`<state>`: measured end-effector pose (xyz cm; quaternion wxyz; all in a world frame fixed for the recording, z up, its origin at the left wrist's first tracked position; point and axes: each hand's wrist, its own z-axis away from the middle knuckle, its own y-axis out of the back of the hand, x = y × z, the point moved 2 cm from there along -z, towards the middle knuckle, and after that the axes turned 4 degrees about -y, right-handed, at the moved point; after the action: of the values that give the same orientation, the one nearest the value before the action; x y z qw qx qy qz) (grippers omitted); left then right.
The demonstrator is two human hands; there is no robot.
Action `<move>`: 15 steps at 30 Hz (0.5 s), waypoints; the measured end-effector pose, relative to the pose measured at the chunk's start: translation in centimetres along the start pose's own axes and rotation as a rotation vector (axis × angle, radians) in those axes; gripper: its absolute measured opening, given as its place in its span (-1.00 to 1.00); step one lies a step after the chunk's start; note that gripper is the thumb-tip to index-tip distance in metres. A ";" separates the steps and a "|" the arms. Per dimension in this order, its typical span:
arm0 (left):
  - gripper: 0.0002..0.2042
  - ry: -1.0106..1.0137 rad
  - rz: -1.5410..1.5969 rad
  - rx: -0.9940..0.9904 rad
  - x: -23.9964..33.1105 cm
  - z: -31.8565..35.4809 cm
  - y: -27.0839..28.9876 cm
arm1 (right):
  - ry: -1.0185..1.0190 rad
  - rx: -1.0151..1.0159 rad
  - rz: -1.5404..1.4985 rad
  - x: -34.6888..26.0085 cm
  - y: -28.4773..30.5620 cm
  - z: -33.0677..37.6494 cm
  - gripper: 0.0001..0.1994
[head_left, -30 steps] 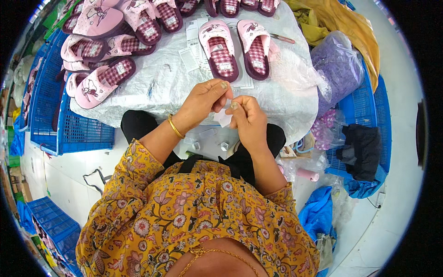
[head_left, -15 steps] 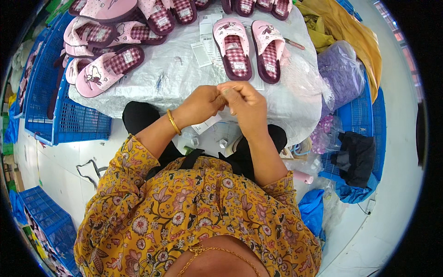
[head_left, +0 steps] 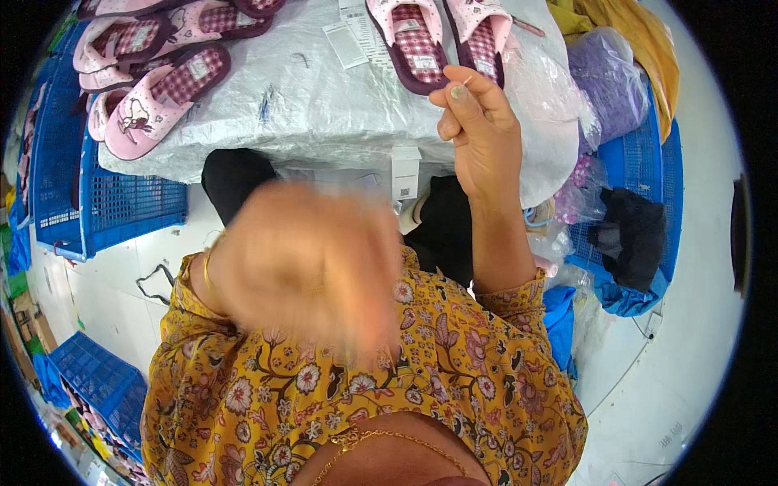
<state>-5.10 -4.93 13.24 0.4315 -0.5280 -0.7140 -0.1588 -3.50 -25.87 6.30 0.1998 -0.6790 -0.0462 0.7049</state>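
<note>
My right hand (head_left: 485, 130) is raised at the near edge of the covered table, just below a pair of pink slippers. Its thumb and forefinger pinch a thin pale sliver (head_left: 467, 80), too small to name. The left slipper (head_left: 417, 57) and right slipper (head_left: 482, 49) have dark plum soles and checked insoles. Close to my chest, my left hand (head_left: 308, 267) is smeared by motion, so its fingers and anything in them cannot be made out. A white printed tag or small box (head_left: 405, 172) shows between my hands, below the table edge.
More pink slippers (head_left: 166, 101) are heaped at the table's left. Paper labels (head_left: 344, 44) and a slim pen-like tool (head_left: 527, 26) lie near the pair. Blue crates (head_left: 134, 215) stand on the left; another (head_left: 673, 202) on the right bears dark cloth (head_left: 628, 243) and a purple bagged bundle (head_left: 604, 81).
My hands, together at the table edge before, have parted. The left came back toward my chest; the right moved right and up, still pinching. The view has shifted, bringing the slippers higher in it.
</note>
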 end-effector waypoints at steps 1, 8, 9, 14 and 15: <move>-0.80 0.143 -0.219 0.185 -0.4 0.8 1.3 | -0.011 0.002 -0.004 -0.3 -0.2 -0.1 -0.73; -0.55 0.341 -0.788 0.300 -10.9 4.0 5.2 | -0.016 -0.243 -0.250 -2.8 -2.9 -0.1 -0.75; -0.50 0.364 -0.814 0.290 -11.2 4.2 5.3 | -0.018 -0.289 -0.290 -3.4 -3.5 -0.2 -0.76; -0.57 0.518 -0.631 0.365 -11.1 4.8 5.7 | 0.036 -0.519 -0.332 -5.5 -5.1 -2.4 -0.70; -0.60 0.571 -0.500 0.440 -11.2 5.1 5.9 | 0.042 -0.538 -0.343 -5.7 -5.1 -3.2 -0.71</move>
<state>-1.38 -6.01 0.15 0.6618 -0.1693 -0.6889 -0.2423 0.75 -23.89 13.16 0.1298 -0.7040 -0.3408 0.6094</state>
